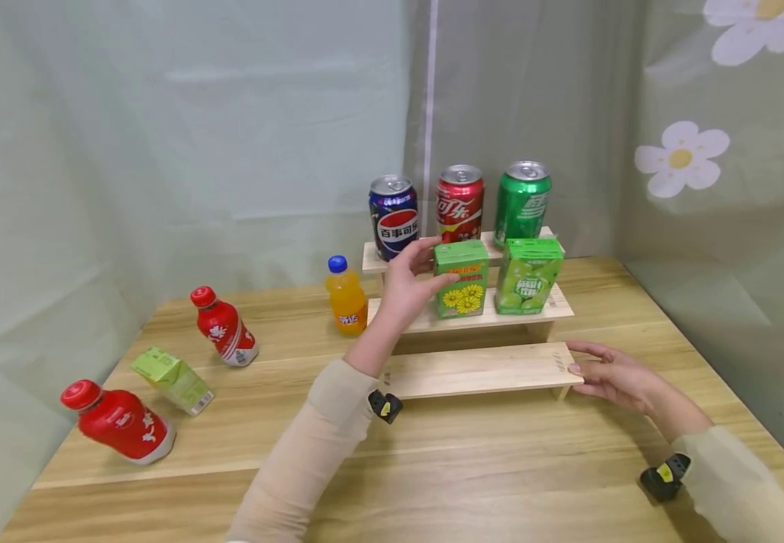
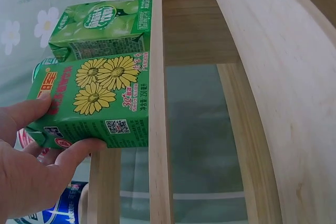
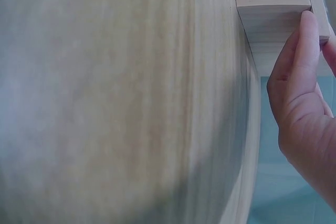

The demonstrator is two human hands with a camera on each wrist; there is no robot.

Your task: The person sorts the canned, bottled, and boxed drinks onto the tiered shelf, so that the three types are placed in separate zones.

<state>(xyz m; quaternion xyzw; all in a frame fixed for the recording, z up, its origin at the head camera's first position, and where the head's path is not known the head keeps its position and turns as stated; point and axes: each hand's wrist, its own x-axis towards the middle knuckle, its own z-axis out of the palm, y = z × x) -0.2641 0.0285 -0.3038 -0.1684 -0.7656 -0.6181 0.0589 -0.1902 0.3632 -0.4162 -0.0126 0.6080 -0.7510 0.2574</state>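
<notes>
My left hand point(image 1: 405, 286) holds a green drink carton with yellow flowers point(image 1: 461, 290) on the middle step of a wooden tiered shelf point(image 1: 480, 369). In the left wrist view, the thumb and fingers grip the sides of that carton point(image 2: 105, 103), whose base meets the step's board. A light-green juice carton with fruit pictures point(image 1: 529, 283) stands just right of it. At the right end of the lowest step, my right hand point(image 1: 612, 377) pinches the board, thumb on top. The right wrist view shows these fingers point(image 3: 307, 45) against the board's end and its support.
On the top step stand a blue cola can point(image 1: 394, 219), a red cola can point(image 1: 460, 202) and a green can point(image 1: 524, 202). An orange soda bottle point(image 1: 347, 298) is left of the shelf. Farther left are two red bottles point(image 1: 225, 328) and a tilted light-green carton point(image 1: 175, 381).
</notes>
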